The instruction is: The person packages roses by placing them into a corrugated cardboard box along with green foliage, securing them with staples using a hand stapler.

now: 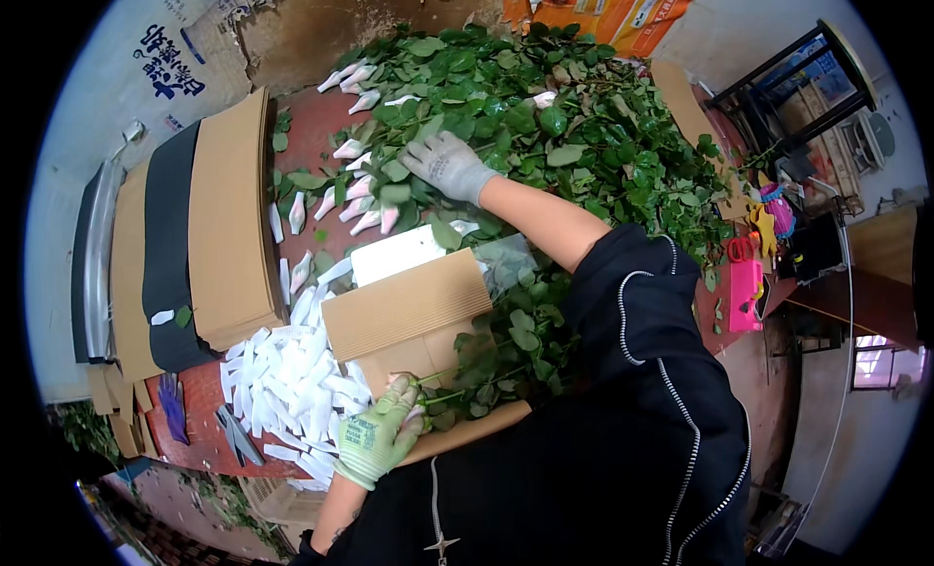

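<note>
My left hand (377, 435), in a pale green glove, is closed around rose stems near their pale pink heads at the front edge of the table. Their leafy stems (516, 362) run off to the right over cardboard. My right hand (448, 167), in a grey glove, reaches out to the far middle, its fingers apart over rose leaves. Below its fingertips lie several roses with pink-and-white heads in white sleeves (362, 188). A large heap of leafy rose stems (584, 128) spreads behind and to the right of that hand.
White foam sleeves (292, 371) are piled left of a corrugated cardboard piece (409, 303). Stacked cardboard sheets (229, 216) stand at left, beside a black sheet (175, 235). A purple glove (173, 410) and a grey stapler-like tool (238, 437) lie front left; a pink box (745, 293) sits right.
</note>
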